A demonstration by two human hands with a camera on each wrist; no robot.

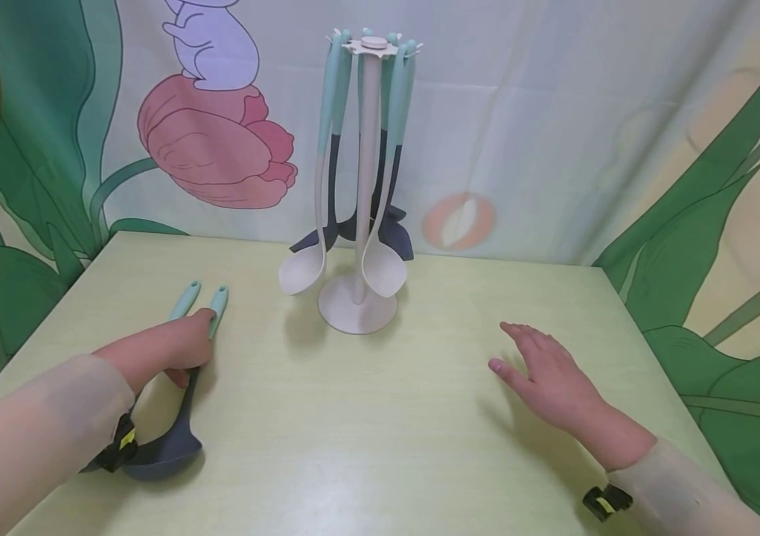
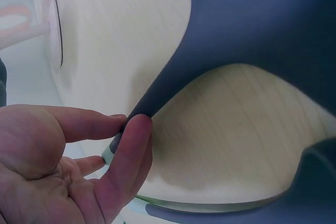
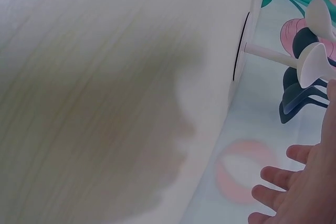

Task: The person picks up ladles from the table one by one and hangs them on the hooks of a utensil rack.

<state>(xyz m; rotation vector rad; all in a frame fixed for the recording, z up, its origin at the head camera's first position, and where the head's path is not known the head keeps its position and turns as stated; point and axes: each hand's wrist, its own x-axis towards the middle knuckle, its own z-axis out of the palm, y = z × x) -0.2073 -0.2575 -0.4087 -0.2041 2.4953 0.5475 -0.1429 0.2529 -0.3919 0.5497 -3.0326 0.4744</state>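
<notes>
With thumb and fingertips, my left hand (image 1: 181, 344) pinches the shaft of a dark blue-grey ladle (image 1: 167, 452) with a mint handle, at the table's left side. In the left wrist view the thumb and fingers meet on that dark shaft (image 2: 163, 87), just below the mint part. A second mint-handled utensil (image 1: 185, 300) lies to the left of the ladle; my arm hides most of it, so its kind is unclear. Over the right part of the table, my right hand (image 1: 550, 378) holds nothing, its fingers extended and spread. Its shadow falls on the tabletop.
A pale pink utensil stand (image 1: 358, 316) rises at the table's back middle. Two white spoons (image 1: 302, 269) and several dark-headed utensils (image 1: 396, 237) hang from it by mint handles. Behind the pale wooden table (image 1: 420, 417) hangs a printed curtain (image 1: 540, 149).
</notes>
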